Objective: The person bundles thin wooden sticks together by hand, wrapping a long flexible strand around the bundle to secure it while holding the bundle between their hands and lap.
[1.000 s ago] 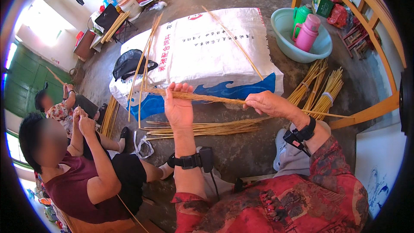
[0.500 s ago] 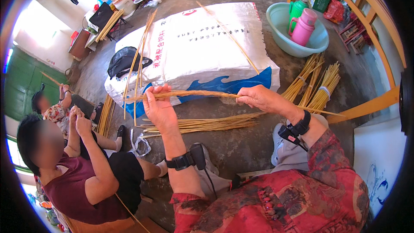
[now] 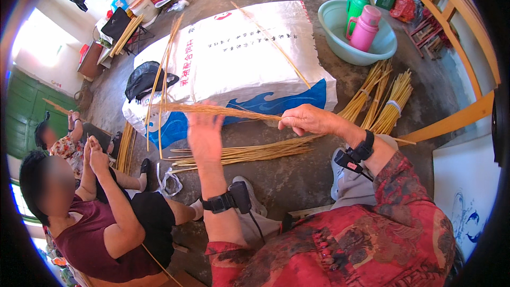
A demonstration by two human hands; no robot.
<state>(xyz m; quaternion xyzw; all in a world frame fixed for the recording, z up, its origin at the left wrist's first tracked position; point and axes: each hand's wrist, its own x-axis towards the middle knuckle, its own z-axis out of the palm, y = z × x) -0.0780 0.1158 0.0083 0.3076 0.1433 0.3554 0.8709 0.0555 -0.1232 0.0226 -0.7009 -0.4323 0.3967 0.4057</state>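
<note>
A long straw-coloured stalk with a feathery, brushy head (image 3: 239, 112) stretches across in front of me. My right hand (image 3: 308, 121) is closed around it where the head meets the stem, and the thin stem sticks out past my right wrist. Blurred by motion, my left hand (image 3: 205, 134) is raised at the brushy part with its fingers stretched up and apart, not wrapped around it. Below the stalk, a loose bundle of similar stalks (image 3: 244, 155) lies on the floor. Just beyond both hands spreads a white woven sack (image 3: 234, 69) with a blue wave print.
Several stalks and a black cloth-like item (image 3: 146, 81) lie on the sack. Tied stalk bundles (image 3: 393, 103) rest at right, near a pale green basin (image 3: 324, 26) holding two flasks. Two people sit at left, the nearer in a maroon top (image 3: 98, 234). A wooden frame (image 3: 451, 122) stands at right.
My left fingers were curled at the brushy head; now that hand is blurred with fingers stretched. My right hand keeps its grip. The whole view has shifted slightly.
</note>
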